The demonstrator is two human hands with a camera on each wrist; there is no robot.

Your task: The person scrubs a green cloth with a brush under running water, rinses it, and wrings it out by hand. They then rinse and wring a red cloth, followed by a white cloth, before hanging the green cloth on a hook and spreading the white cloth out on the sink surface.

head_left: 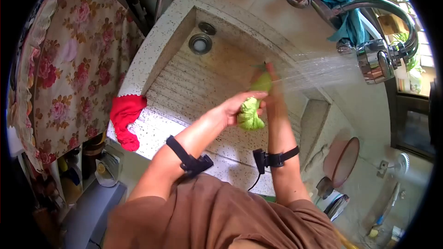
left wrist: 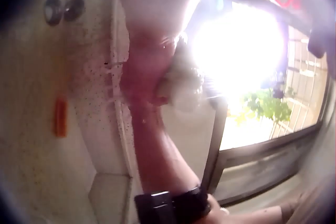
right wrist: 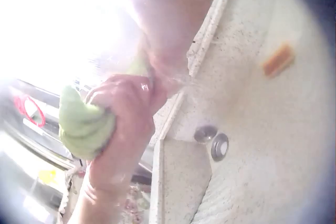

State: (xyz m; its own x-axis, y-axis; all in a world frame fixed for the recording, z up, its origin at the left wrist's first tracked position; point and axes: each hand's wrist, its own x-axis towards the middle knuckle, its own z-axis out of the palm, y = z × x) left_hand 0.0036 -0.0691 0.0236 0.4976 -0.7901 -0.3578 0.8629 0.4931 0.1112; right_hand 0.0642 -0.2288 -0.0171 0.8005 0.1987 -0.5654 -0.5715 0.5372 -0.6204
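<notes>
A light green cloth (head_left: 250, 115) is bunched over the sink, with its lower end bulging out of my left hand (head_left: 237, 104), whose fingers grip it. Beyond that grip a stretch of the cloth (head_left: 262, 82) runs to my right hand (head_left: 271, 80), blurred by motion, which holds the far part. In the right wrist view the left hand (right wrist: 126, 103) is wrapped around the folded cloth (right wrist: 84, 121). Water sprays from the tap (head_left: 376, 60) toward the right hand. Part of the right hand's fingers is hidden in the blur.
The speckled stone sink (head_left: 173, 23) has a ridged slope and a drain (head_left: 200, 44). A red cloth (head_left: 127, 117) hangs over its left rim. An orange bar (right wrist: 278, 60) lies in the basin. Blue cloth (head_left: 353, 25) is tied on the tap; a floral curtain (head_left: 78, 64) hangs left.
</notes>
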